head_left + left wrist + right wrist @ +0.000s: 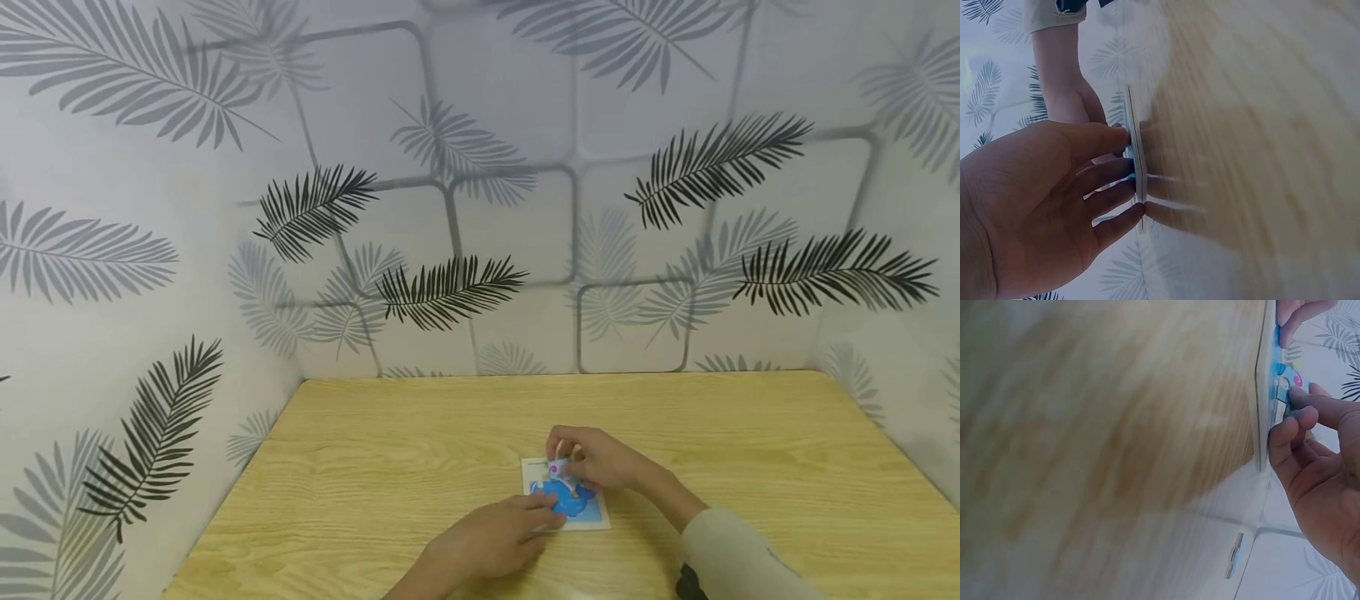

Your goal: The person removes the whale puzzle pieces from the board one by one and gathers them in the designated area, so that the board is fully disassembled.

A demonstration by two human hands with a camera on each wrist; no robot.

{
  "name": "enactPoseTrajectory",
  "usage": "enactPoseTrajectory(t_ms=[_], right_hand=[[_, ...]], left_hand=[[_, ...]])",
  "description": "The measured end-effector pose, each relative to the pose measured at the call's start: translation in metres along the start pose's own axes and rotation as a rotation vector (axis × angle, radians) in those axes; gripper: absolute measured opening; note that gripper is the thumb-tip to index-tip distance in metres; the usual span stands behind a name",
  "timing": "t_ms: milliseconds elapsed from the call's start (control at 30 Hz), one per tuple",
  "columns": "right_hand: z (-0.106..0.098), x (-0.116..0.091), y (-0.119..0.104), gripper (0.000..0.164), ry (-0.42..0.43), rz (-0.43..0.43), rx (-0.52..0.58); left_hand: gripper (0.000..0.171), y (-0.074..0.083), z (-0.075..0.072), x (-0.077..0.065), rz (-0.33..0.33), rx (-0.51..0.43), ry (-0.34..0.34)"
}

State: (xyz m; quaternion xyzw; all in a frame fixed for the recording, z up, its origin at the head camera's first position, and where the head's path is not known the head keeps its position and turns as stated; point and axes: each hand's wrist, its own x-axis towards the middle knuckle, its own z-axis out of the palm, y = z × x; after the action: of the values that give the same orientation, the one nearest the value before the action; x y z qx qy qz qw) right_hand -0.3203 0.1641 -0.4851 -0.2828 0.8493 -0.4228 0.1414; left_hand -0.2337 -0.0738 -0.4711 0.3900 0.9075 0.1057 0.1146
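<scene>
A small flat picture board [596, 525] with a white border and a blue cartoon picture lies on the table. My left hand [501, 533] rests its nearly straight fingers on the board's near left part; in the left wrist view the fingertips meet the board's edge [1137, 159]. Between thumb and fingers, my right hand [600, 458] pinches a light blue puzzle piece [557, 469] with a pink swirl, over the upper part of the picture. The right wrist view shows this puzzle piece [1297, 379] tilted up from the board's face, partly hidden by fingers.
The wood-grain table [390, 450] runs back to a wall [517, 225] papered with feather-like leaves. A dark object [688, 582] shows by the right sleeve [738, 554]. In the right wrist view there is a small shiny strip [1234, 555].
</scene>
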Motion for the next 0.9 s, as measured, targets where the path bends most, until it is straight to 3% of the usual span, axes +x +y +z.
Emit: enactPoseTrajectory(t_ms=[267,600,900], right_hand=[[-0.018,-0.013,0.01,0.009,0.091,-0.09,0.002],[-0.051,-0.047,0.03,0.01,0.282,0.086,0.026],[-0.074,-0.08,0.048,0.014,0.305,0.15,0.031]], left_hand=[[0.043,0.001,0.0,0.0,-0.024,-0.017,0.001],[0.043,0.0,0.0,-0.001,-0.02,0.008,0.01],[0.043,0.0,0.001,-0.002,-0.007,-0.003,0.007]])
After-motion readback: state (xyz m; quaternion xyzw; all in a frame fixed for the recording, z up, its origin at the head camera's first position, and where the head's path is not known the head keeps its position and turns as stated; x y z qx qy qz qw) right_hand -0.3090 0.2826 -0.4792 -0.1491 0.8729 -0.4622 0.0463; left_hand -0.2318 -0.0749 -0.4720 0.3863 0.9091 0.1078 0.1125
